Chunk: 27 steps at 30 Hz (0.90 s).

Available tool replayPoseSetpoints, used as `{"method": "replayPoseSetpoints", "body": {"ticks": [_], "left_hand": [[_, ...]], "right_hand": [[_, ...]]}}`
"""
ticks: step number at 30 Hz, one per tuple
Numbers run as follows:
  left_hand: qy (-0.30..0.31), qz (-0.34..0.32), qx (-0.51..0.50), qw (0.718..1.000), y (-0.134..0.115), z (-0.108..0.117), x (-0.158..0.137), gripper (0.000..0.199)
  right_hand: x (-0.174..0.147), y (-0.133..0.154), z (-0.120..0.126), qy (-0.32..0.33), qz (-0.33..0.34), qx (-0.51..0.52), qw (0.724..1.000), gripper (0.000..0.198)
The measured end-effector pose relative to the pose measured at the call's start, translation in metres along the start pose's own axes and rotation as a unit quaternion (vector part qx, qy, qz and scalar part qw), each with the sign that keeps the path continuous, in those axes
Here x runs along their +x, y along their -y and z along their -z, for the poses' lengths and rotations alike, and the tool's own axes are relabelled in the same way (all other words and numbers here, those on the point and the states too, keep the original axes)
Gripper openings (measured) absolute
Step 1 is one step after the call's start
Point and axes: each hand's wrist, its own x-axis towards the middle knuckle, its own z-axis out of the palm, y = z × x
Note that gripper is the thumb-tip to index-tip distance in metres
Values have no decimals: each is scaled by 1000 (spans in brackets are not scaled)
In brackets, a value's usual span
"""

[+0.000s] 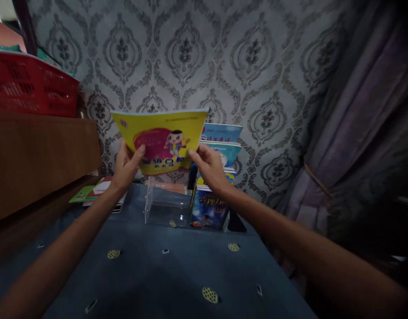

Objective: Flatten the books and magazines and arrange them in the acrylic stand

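Note:
A thin yellow book (127, 128) with a cartoon figure on its cover is held up in the air between both hands. My left hand (126, 166) grips its left edge, thumb on the cover. At the right edge my right hand (209, 166) pinches it the same way. Below the yellow book stands a clear acrylic book rack (167, 212). Several books stand upright in the rack's right part, with a dark blue book (207, 210) in front and a light blue book (225, 131) at the back. My right hand partly hides these books.
A dark blue patterned cloth (151, 279) covers the table. Several flat books and papers (87, 192) lie at the left. A red basket (34, 84) sits on a wooden cabinet (41, 155). Patterned wallpaper is behind; a tied curtain (323, 155) hangs right.

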Motion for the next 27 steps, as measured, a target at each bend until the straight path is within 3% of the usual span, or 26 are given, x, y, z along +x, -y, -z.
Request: {"method": "replayPoseSetpoints", "body": {"ticks": [4, 8, 14, 27], "left_hand": [[34, -64, -31, 997, 7, -8, 56, 58], [57, -49, -59, 995, 23, -13, 82, 66], [56, 13, -123, 991, 51, -19, 85, 61], [53, 65, -157, 984, 95, -29, 91, 61]], "right_hand": [[47, 1, 9, -33, 55, -40, 997, 31], [68, -9, 9, -50, 53, -65, 995, 28], [71, -29, 5, -29, 39, -85, 995, 27], [78, -50, 10, -6, 9, -158, 987, 21]]}}
